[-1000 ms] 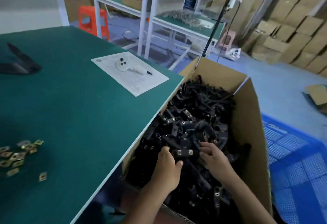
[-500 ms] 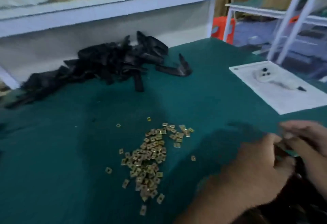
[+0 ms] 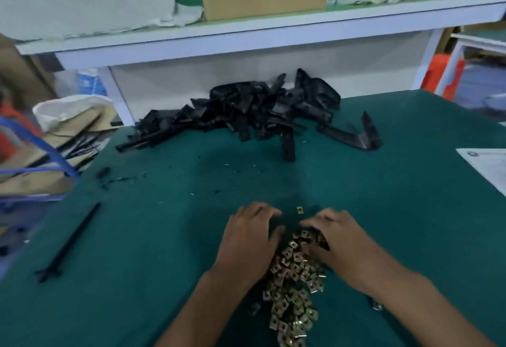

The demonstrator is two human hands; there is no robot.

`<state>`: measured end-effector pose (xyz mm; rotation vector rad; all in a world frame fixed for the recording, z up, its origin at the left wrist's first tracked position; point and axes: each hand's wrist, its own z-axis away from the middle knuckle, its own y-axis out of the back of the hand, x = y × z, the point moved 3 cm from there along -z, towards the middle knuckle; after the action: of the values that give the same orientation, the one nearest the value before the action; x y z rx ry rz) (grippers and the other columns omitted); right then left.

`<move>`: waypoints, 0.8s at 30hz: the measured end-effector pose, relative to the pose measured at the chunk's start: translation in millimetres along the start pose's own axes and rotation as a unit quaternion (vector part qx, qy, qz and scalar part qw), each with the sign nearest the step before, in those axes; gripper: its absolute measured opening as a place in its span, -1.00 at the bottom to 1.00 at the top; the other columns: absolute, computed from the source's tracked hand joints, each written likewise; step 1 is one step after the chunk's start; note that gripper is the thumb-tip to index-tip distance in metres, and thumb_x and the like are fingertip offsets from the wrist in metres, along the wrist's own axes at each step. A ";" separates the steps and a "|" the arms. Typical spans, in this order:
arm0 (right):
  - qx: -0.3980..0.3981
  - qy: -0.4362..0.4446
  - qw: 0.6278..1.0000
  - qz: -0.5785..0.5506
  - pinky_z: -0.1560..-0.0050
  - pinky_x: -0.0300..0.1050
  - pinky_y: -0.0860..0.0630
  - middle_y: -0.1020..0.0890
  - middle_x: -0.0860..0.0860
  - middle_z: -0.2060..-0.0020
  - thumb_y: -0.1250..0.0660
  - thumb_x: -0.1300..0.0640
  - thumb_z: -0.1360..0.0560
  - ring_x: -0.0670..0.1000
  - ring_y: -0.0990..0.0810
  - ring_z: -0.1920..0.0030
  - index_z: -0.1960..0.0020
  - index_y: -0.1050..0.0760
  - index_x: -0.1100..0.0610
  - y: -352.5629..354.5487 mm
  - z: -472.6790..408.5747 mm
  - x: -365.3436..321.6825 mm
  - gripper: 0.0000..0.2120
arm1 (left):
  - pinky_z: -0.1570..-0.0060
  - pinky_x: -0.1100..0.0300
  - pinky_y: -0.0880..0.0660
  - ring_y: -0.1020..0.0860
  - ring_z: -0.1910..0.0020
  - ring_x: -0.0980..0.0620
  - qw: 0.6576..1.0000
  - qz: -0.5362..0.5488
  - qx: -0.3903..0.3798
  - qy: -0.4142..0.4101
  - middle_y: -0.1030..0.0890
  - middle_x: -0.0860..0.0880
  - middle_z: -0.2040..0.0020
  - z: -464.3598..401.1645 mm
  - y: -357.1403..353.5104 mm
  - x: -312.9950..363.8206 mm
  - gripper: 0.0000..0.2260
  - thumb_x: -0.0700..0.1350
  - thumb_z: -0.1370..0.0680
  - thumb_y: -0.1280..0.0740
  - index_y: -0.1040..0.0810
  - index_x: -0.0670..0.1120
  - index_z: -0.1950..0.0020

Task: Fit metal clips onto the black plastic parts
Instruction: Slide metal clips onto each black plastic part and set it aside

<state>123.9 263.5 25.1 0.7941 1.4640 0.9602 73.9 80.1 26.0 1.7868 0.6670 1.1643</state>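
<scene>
A long pile of small brass-coloured metal clips (image 3: 294, 272) lies on the green table (image 3: 142, 237) right in front of me. My left hand (image 3: 250, 240) rests palm down against the pile's left side. My right hand (image 3: 336, 240) lies palm down on its upper right, fingers curved over the clips. Whatever is under either palm is hidden. One loose clip (image 3: 300, 209) sits just beyond my fingertips. A heap of black plastic parts (image 3: 246, 111) lies at the table's far edge, well apart from both hands, with a single hooked black part (image 3: 353, 136) to its right.
A thin black rod (image 3: 74, 240) lies at the left. Off the table's left edge stands a blue crate frame (image 3: 32, 155) with cardboard and black strips. A white sheet (image 3: 490, 166) lies at the right edge. A white shelf (image 3: 273, 31) with a cardboard box runs behind the table.
My view turned left from the box of black parts beside the table to the tabletop. Both hands came out of the box and now sit on the clip pile.
</scene>
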 end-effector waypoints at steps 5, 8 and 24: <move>-0.006 0.011 1.000 -0.003 -0.16 -0.18 -0.46 -0.45 -0.23 -0.07 -0.36 -0.11 -0.59 -0.15 -0.41 -0.16 -0.16 -0.49 -0.21 -2.9 -11.7 -8.5 -0.84 | -0.33 0.06 -0.37 -0.43 -0.31 0.04 0.998 0.022 0.025 0.046 -0.52 0.07 -0.32 -36.3 9.6 -17.3 -0.72 0.09 -0.65 -0.26 -0.48 0.06 -0.34; -0.010 0.020 1.000 0.002 -0.05 -0.24 -0.44 -0.47 -0.21 0.03 -0.37 -0.12 -0.57 -0.19 -0.43 -0.05 -0.02 -0.48 -0.17 1.9 -14.6 -13.6 -0.91 | -0.30 0.00 -0.43 -0.47 -0.28 -0.01 0.997 0.036 0.015 0.059 -0.55 0.02 -0.30 -78.4 10.6 -18.8 -0.70 0.08 -0.65 -0.26 -0.48 0.01 -0.35; -0.054 0.010 0.997 -0.050 0.14 -0.23 -0.51 -0.56 -0.16 0.16 -0.36 -0.02 -0.57 -0.17 -0.54 0.14 0.15 -0.47 -0.08 14.3 -29.7 1.1 -0.86 | -0.14 -0.02 -0.54 -0.60 -0.11 -0.18 0.976 0.056 -0.084 0.192 -0.60 -0.16 -0.16 -226.0 -35.9 -3.1 -0.60 0.12 -0.65 -0.29 -0.50 -0.19 -0.28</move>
<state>93.6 267.0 37.8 0.6295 1.4420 0.9646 -131.8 180.1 33.1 1.4862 0.6703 1.6174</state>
